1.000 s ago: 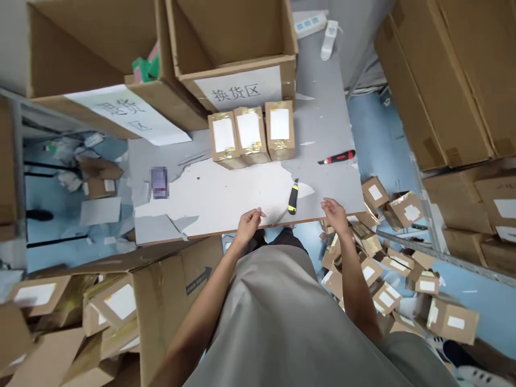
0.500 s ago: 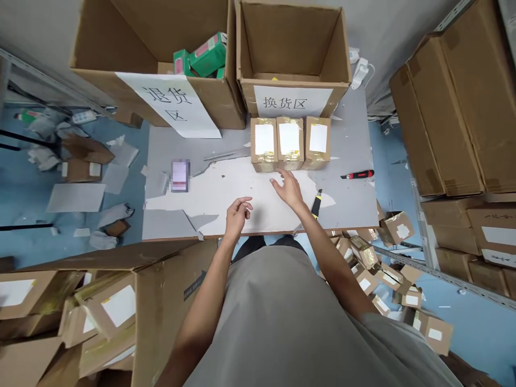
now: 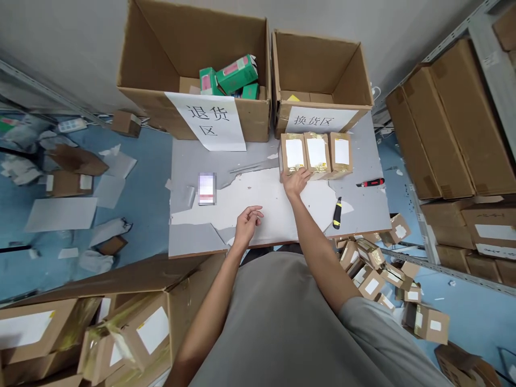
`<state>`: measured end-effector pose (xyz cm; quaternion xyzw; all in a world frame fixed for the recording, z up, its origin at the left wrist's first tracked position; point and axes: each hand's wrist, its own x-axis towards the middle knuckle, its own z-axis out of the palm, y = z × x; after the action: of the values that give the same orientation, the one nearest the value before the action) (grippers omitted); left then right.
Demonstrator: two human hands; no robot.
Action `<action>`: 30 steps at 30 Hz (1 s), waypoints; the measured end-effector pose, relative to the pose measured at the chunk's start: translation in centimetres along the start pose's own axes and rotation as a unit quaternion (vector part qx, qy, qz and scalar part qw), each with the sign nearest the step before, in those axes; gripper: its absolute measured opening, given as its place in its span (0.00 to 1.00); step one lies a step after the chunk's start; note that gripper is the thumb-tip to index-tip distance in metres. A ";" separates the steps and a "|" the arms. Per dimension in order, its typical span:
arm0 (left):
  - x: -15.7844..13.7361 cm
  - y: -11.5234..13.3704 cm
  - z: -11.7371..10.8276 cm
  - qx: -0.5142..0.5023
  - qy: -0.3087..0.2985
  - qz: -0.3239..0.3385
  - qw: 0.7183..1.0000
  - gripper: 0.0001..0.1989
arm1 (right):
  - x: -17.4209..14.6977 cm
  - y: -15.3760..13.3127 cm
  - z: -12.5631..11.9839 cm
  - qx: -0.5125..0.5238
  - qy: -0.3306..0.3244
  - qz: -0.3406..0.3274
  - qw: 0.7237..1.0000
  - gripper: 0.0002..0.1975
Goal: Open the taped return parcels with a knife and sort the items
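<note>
Three small taped cardboard boxes with white labels stand in a row: the left box (image 3: 293, 152), the middle box (image 3: 316, 151) and the right box (image 3: 341, 152). My right hand (image 3: 296, 181) is at the near end of the left box, thumb by its left edge and fingers across the front toward the middle box. Its fingers bend round that end; their grip is partly hidden. Over the white patch of the table, my left hand (image 3: 247, 221) hovers with fingers loosely bent and apart, holding nothing.
Behind stand two large open cartons with paper signs, the left carton (image 3: 258, 121) containing green boxes, the right carton (image 3: 365, 97). A yellow-black utility knife (image 3: 337, 213), a red-black utility knife (image 3: 371, 183) and a blurred phone (image 3: 207, 188) lie on the table (image 3: 189, 236). Parcels fill a carton (image 3: 193, 285) lower left.
My right hand has reached forward to the near end of the left box. My left hand stays over the table, fingers still loosely bent. The whole view has shifted.
</note>
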<state>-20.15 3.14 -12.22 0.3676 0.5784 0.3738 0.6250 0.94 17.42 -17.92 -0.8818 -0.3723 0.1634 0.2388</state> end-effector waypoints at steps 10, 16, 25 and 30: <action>0.8 -2.1 -1.9 -0.003 -0.020 -0.024 1.000 0.20 | -3.4 6.6 -3.0 -0.024 -0.032 -0.124 0.992 0.38; 4.5 -4.9 -1.8 0.039 0.008 -0.011 0.999 0.26 | -6.1 15.3 -8.7 -0.022 -0.140 -0.255 0.956 0.40; 7.7 -8.3 0.3 0.151 -0.102 -0.037 0.983 0.40 | -7.4 21.5 -12.0 0.068 -0.220 -0.222 0.947 0.45; 5.0 -10.5 1.5 0.148 -0.112 -0.070 0.980 0.49 | -7.1 23.6 -9.1 0.165 -0.260 -0.026 0.951 0.42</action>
<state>-17.95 2.83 -23.80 0.4544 0.5782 0.1957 0.6488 14.11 -4.84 -22.32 -0.7470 -0.4122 0.4396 0.2807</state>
